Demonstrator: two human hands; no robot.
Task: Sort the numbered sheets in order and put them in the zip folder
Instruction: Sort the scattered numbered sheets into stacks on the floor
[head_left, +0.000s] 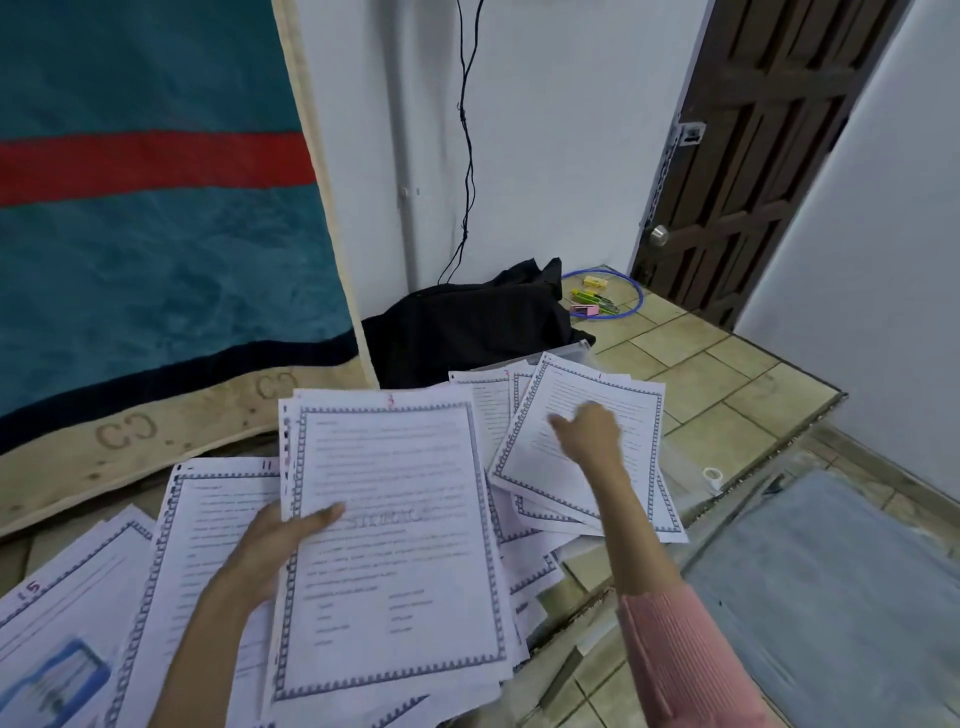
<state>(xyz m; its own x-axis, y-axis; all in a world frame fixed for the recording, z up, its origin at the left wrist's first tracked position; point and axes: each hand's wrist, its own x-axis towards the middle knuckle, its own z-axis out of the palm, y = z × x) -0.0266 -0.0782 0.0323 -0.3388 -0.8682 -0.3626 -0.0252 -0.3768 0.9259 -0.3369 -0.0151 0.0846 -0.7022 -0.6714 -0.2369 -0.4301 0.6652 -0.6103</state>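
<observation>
- Numbered sheets: white pages with a dark patterned border, faint printed lines and a handwritten red number at the top edge.
- Held stack (395, 545): several sheets, top one marked 3; left hand (275, 540) grips its left edge, thumb on the face, fingers hidden behind.
- Sheet marked 1 (597, 415): lies tilted on a loose pile to the right; right hand (589, 428) is over it, blurred, fingers loosely bent, contact and grip cannot be told.
- Sheet marked 11 (208, 519) and sheet marked 15 (67, 603): lie at left, overlapping.
- Zip folder (571, 353): clear plastic corner showing beyond the right pile; contents cannot be told.
- Surroundings: tiled floor (727, 374) bare to the right; black cloth (467, 322) behind; blanket (156, 234) at left.
</observation>
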